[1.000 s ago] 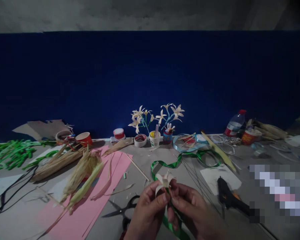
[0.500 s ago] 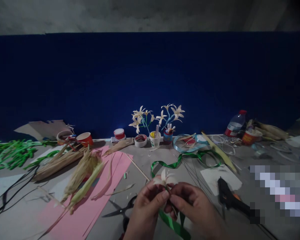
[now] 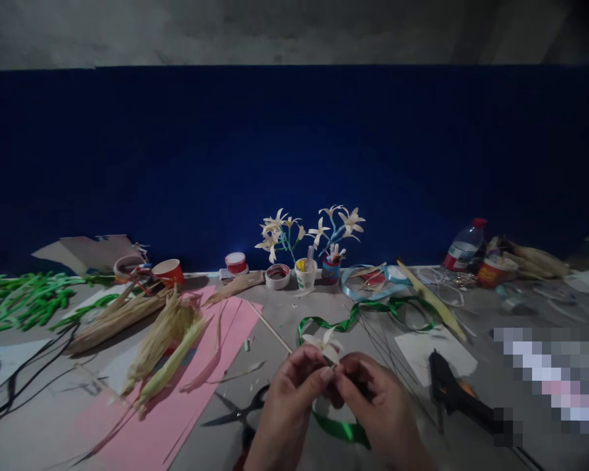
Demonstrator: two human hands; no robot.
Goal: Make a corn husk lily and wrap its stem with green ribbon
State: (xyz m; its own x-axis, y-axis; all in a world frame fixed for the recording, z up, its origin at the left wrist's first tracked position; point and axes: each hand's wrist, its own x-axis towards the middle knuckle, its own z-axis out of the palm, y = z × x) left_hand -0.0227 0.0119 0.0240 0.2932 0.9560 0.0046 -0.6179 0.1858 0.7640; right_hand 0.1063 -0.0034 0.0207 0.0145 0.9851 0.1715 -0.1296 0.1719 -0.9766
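My left hand (image 3: 294, 396) pinches the base of a pale husk flower (image 3: 325, 343), whose petals point up above the fingertips. Close against it, my right hand (image 3: 380, 399) has thumb and finger pressed together at the flower's base, on the green ribbon (image 3: 341, 428) as far as I can make out. Below the hands that ribbon hangs in a loop; another stretch of it curls over the table behind them. The fingers hide the flower's stem. Black scissors (image 3: 240, 413) lie open just left of my left hand.
Right of my hands lies a black glue gun (image 3: 454, 386) by a white sheet (image 3: 434, 353). Pink paper (image 3: 177, 418) with corn husks (image 3: 160, 333) is on the left. Husk flowers stand in a white cup (image 3: 305, 275) and a pen holder (image 3: 330, 269) at the back.
The flower has tilted and turned to the right between my fingers. My right fingertips have shifted slightly at its base, and the hanging ribbon loop has moved a little.
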